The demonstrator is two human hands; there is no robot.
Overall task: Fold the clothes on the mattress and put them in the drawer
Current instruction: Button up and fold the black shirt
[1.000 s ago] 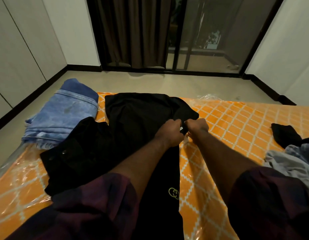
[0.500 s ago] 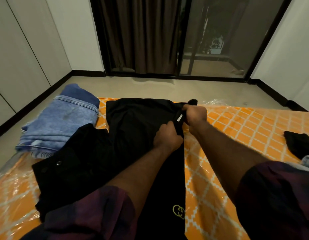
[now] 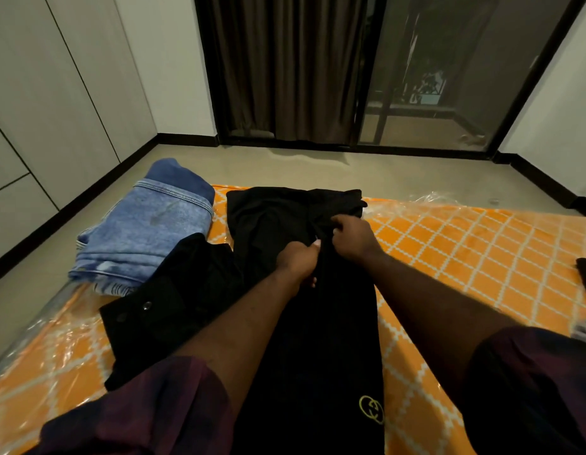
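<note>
Black garment (image 3: 318,339), mid-fold on the mattress (image 3: 465,257): my left hand (image 3: 296,262) and right hand (image 3: 352,239) pinch its edge; next, I'd flatten it.

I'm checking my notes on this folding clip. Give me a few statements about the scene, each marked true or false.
1. The left hand and right hand both grip the long black garment. True.
2. The folded blue jeans lie to the right of that garment. False: they lie to its left.
3. The mattress is orange with a white lattice pattern. True.
4. The logo on the garment is red. False: it is yellow.
</note>
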